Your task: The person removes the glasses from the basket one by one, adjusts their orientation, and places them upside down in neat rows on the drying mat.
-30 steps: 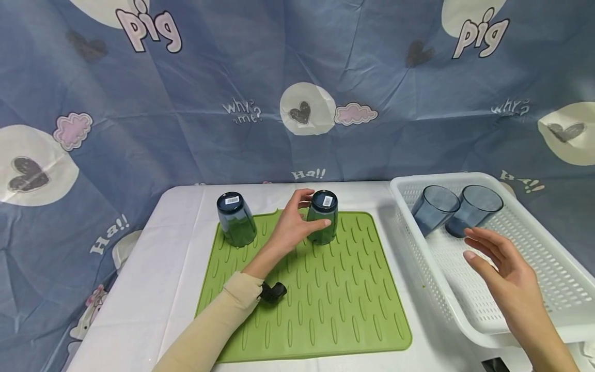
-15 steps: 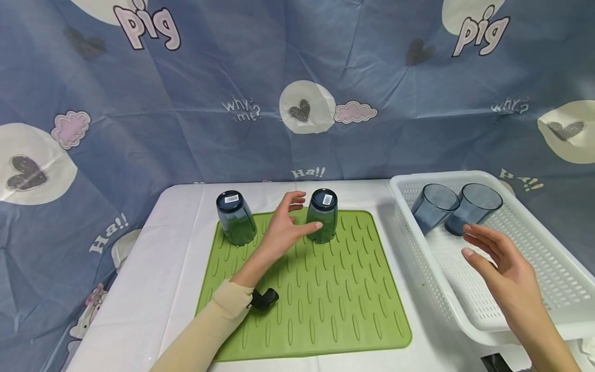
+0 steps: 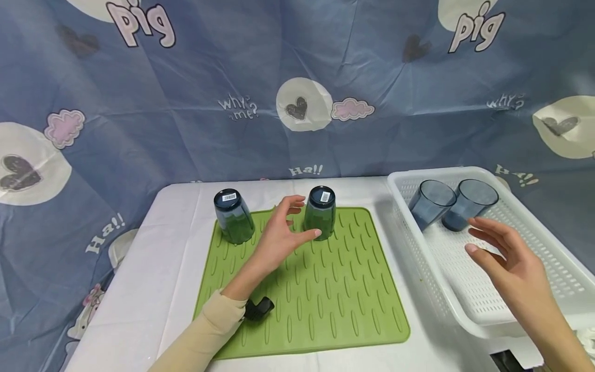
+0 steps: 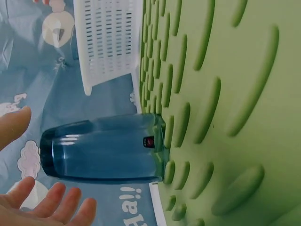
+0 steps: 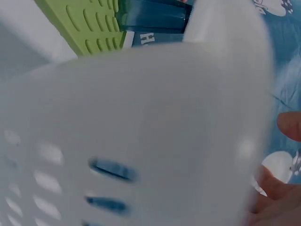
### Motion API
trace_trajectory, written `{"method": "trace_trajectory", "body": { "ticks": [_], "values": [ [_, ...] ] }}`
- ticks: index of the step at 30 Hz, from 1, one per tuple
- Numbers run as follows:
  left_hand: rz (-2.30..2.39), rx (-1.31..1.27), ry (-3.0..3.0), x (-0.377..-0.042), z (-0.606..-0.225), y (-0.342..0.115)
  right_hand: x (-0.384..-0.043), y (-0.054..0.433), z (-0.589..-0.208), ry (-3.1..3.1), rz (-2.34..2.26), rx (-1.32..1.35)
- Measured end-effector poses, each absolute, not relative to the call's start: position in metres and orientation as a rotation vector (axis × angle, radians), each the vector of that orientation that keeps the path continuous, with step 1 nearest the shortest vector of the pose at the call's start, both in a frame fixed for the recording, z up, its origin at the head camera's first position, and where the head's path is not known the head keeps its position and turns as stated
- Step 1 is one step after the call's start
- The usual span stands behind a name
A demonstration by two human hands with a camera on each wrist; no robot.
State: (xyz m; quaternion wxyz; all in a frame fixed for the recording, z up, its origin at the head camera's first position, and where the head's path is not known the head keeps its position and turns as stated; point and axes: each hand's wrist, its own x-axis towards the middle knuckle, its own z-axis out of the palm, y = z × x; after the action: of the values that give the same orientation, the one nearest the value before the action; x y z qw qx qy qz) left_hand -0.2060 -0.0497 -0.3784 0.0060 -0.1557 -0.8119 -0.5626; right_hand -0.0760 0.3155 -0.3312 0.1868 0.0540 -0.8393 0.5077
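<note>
The left hand (image 3: 279, 238) is beside a dark blue glass (image 3: 324, 217) that stands upside down on a green mat (image 3: 344, 294), near the middle of its far edge. Its thumb and fingers (image 4: 51, 197) are wide apart in a loose curve and hold nothing; in the head view the thumb tip overlaps the lower side of the glass, while the left wrist view shows a gap between hand and glass. A second glass (image 3: 236, 223) stands inverted at the mat's far left corner, well apart from the first, and both bases carry a white barcode sticker. The mat is ribbed with raised oval bumps and lies on a white-covered desk (image 3: 158, 279). To its right is a white perforated basket (image 3: 492, 331). Inside, at the far end, a left glass (image 3: 427, 206) and a right glass (image 3: 474, 199) lean side by side with their mouths up. The right hand (image 3: 518, 266) is over the near part of the basket, thumb and fingers wide, holding nothing. The left forearm wears a beige sleeve (image 3: 200, 330) and a black wrist mount (image 3: 259, 308). Behind everything hangs blue fabric (image 3: 232, 57) printed with hearts, clouds and words.
</note>
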Motion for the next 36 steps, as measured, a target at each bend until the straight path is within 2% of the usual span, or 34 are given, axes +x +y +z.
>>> {"method": "trace_trajectory", "body": {
  "ticks": [8, 17, 36],
  "values": [
    [-1.795, -0.536, -2.527, -0.196, -0.377, -0.048, -0.08, 0.328, -0.31, -2.517, 1.159, 0.1],
    [-1.834, -0.598, -2.56, -0.184, -0.377, -0.043, -0.105, 0.363, -0.295, -2.721, 1.011, -0.027],
    [-1.862, -0.759, -2.605, -0.175, -0.383, -0.044, -0.176, 0.423, -0.316, -2.927, 1.067, -0.194]
  ]
}}
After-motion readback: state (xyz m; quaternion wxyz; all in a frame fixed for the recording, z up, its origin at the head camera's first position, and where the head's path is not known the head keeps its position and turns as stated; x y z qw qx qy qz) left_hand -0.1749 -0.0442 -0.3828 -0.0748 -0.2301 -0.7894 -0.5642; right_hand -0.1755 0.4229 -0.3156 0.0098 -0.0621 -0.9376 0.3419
